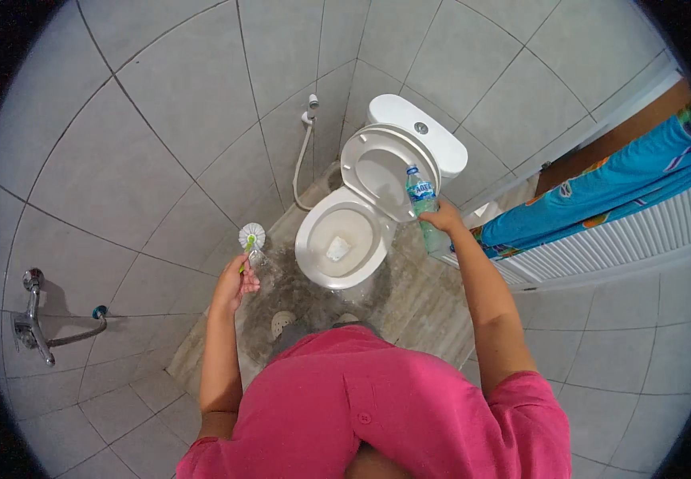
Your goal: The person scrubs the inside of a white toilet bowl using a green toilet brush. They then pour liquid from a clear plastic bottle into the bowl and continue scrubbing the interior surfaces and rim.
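My left hand (235,283) grips the green handle of a toilet brush (251,236), its round white bristle head pointing away from me. In my right hand (441,216) is a clear plastic bottle (423,191) with a blue cap and blue label, held in front of the raised toilet lid. Between my hands stands a white toilet (306,239) with its seat and lid up. A pale patch, perhaps a reflection, shows in the bowl water. The fingers of my left hand partly hide the brush handle.
A white bidet sprayer (312,102) hangs on the tiled wall, its hose (296,177) running down. A chrome faucet (34,319) juts from the left wall. At right, a blue patterned towel (601,188) hangs over a louvered door (633,235). The floor (270,307) looks wet around the bowl.
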Demonstrator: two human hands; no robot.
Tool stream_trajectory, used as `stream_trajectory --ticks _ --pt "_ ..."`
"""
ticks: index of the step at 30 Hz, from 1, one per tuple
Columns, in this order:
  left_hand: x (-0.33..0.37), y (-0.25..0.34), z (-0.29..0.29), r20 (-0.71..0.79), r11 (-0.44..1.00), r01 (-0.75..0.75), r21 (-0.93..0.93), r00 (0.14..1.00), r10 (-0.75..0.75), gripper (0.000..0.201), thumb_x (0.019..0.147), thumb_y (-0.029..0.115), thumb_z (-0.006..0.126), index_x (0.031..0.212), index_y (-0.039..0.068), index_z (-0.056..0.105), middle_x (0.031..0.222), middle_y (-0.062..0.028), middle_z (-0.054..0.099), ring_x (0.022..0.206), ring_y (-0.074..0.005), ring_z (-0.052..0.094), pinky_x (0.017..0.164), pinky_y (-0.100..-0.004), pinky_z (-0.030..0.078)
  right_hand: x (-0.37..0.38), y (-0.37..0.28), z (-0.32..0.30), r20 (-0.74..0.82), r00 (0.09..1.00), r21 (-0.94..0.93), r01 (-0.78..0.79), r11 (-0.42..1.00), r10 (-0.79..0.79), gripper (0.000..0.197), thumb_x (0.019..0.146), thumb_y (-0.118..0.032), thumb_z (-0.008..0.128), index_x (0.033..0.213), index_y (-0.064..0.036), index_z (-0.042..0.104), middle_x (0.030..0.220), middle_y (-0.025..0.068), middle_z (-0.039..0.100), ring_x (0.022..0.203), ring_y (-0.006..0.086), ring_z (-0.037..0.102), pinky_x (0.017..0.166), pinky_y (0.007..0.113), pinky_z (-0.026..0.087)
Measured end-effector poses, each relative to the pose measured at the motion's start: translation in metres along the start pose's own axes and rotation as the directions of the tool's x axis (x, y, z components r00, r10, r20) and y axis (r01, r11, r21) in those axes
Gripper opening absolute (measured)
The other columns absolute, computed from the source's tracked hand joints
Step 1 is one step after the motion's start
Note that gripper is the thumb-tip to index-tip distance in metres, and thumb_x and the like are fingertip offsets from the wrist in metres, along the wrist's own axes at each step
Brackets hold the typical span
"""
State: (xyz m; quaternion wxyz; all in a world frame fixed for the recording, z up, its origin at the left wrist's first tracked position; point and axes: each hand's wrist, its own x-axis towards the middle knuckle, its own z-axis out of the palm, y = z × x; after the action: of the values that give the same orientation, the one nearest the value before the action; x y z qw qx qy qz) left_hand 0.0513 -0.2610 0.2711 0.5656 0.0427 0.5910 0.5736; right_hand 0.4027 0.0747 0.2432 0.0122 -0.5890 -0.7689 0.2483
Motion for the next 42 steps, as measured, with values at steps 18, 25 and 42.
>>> stream_trajectory --ticks 18,25,42 --pt "-0.022 -0.01 -0.009 -0.089 0.999 -0.002 0.033 0.996 0.005 0.025 0.078 0.033 0.046 0.063 0.013 0.042 0.056 0.0005 0.047 0.046 -0.011 0.049 0.044 -0.0238 0.044 0.033 -0.049 -0.014 0.133 0.991 0.103 -0.049 0.993 0.035 0.079 0.045 -0.048 0.063 0.095 0.0115 0.05 0.096 0.0257 0.052 0.088 0.0318 0.052 0.074 0.034 0.042" --pt "-0.024 -0.014 -0.005 -0.042 1.0 -0.012 0.016 0.999 0.013 0.024 0.078 0.03 0.046 0.064 0.011 0.042 0.055 -0.0005 0.046 0.044 -0.0112 0.048 0.04 -0.0229 0.043 0.036 -0.01 0.019 0.161 0.984 0.482 -0.143 0.864 0.073 0.074 0.05 -0.041 0.064 0.1 0.0107 0.047 0.097 0.024 0.051 0.088 0.0295 0.052 0.071 0.035 0.042" --pt "-0.011 -0.008 0.013 0.096 0.976 0.022 0.215 0.994 -0.044 0.021 0.079 0.03 0.045 0.071 0.01 0.044 0.058 -0.0005 0.045 0.046 -0.011 0.049 0.043 -0.024 0.044 -0.104 -0.005 0.051 -0.185 0.983 0.598 0.098 0.795 0.018 0.056 0.058 -0.022 0.065 0.105 -0.0017 0.042 0.097 0.013 0.051 0.089 0.0219 0.049 0.077 0.031 0.037"
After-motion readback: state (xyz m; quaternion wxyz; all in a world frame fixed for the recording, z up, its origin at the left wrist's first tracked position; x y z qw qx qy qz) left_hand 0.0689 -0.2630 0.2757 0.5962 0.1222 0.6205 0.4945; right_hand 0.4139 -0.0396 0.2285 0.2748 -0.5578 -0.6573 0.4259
